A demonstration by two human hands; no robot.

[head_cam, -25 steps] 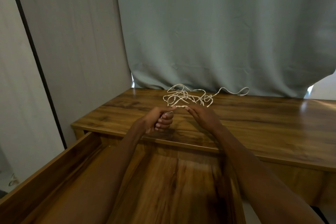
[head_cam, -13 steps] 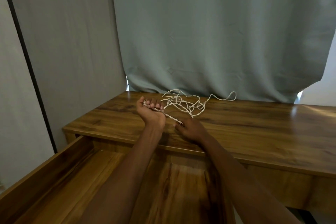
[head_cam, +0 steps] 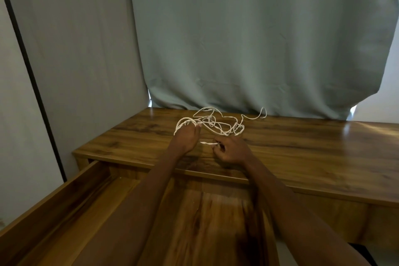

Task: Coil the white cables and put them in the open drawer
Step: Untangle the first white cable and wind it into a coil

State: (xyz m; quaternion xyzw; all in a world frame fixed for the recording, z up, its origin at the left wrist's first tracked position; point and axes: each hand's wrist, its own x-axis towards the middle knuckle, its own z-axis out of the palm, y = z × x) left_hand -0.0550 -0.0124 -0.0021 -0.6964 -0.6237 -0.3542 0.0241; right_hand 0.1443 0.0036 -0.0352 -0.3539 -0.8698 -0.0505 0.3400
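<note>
Curtain (head_cam: 259, 39) backs the table (head_cam: 302, 151); left hand (head_cam: 186, 138) wears cable (head_cam: 216, 124) loops in its grip, right hand (head_cam: 232, 150) pinches a strand.

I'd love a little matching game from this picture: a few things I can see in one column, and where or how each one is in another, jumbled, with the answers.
Things:
1. tangled white cable
2. open wooden drawer
3. left hand
4. right hand

States:
A. has loops of cable wound around its fingers
B. pulled out below the desk edge, no cable in it
C. pinches one short stretch of cable
D. lies mostly loose on the brown wooden desk top, before the grey-green curtain

Pairs: 1-D, 2-B, 3-A, 4-C
</note>
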